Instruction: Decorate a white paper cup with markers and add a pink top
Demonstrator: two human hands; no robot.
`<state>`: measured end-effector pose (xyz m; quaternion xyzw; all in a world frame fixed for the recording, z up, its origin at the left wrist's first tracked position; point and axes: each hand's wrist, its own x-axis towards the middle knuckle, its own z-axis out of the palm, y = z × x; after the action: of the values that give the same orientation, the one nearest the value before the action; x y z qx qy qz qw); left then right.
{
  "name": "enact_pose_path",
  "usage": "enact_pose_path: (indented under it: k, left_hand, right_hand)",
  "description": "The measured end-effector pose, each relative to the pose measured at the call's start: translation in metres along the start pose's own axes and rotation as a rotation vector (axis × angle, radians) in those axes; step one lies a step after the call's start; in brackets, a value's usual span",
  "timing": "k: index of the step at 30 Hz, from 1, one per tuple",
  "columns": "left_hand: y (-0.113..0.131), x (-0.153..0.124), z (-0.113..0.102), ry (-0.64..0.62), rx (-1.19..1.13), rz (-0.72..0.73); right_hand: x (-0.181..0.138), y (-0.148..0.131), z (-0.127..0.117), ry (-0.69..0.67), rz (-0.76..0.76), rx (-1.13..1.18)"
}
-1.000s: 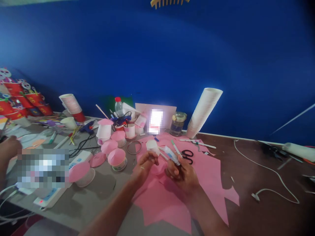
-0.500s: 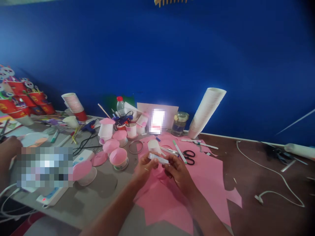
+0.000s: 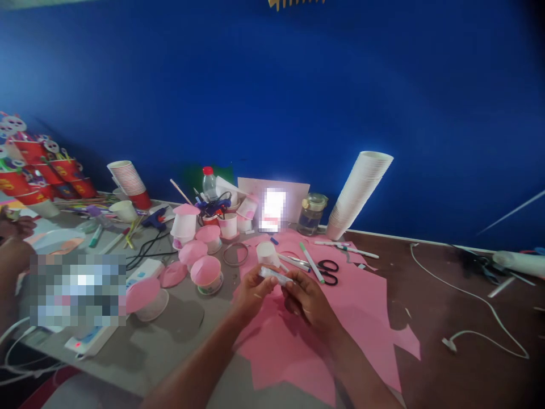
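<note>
Both my hands meet above a large pink paper sheet (image 3: pixel 293 346) on the table. My left hand (image 3: pixel 251 292) and my right hand (image 3: pixel 309 301) pinch the two ends of a small white tube (image 3: pixel 276 276) held level between them. Just beyond the tube stands a small white paper cup (image 3: pixel 267 253). Pens (image 3: pixel 310 262) and black-handled scissors (image 3: pixel 328 269) lie on the paper behind my right hand.
Pink-topped cups (image 3: pixel 206 274) cluster at left, with a glue gun (image 3: pixel 155 218) and cables. A tall leaning stack of white cups (image 3: pixel 357 196), a glass jar (image 3: pixel 311 215) and a bottle (image 3: pixel 208 184) stand by the blue wall. Another person's arm (image 3: pixel 11 255) is at far left. A white cable (image 3: pixel 468 318) trails right.
My right hand brought the tube down from a tilted hold to level, and my left hand took its other end. The hands closed together.
</note>
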<state>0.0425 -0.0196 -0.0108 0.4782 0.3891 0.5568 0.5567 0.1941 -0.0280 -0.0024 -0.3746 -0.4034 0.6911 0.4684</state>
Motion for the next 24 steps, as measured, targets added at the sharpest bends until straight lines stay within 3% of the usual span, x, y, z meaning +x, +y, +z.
enact_pose_path:
  k: [5,8,11,17,19,22,24]
  left_hand:
    - [0.0036,-0.0014,0.0017,-0.036,0.009,0.011]
    - [0.0042,-0.0009,0.0024,-0.051,-0.008,0.013]
    - [0.0014,0.0001,0.0011,-0.029,0.001,0.015]
    - [0.0009,-0.0009,0.0001,-0.01,0.092,0.0]
    - [0.0015,-0.0008,0.0,-0.009,0.088,-0.005]
    - [0.0013,-0.0005,-0.0001,0.003,0.082,0.002]
    - [0.0013,-0.0008,0.0005,0.013,0.096,0.015]
  right_hand:
    - [0.0013,0.0042,-0.0014,-0.017,0.218,0.012]
    - [-0.001,-0.0002,0.0012,0.015,0.135,0.105]
    - [-0.0014,-0.0034,0.0006,-0.035,0.085,0.114]
    - [0.0035,0.0037,-0.0077,-0.116,0.349,0.121]
    - [0.0042,0.0042,-0.0081,-0.105,0.326,0.161]
    - [0.0041,0.0028,-0.0078,-0.066,0.174,0.192]
    - [0.0042,0.0032,-0.0083,-0.06,0.177,0.183]
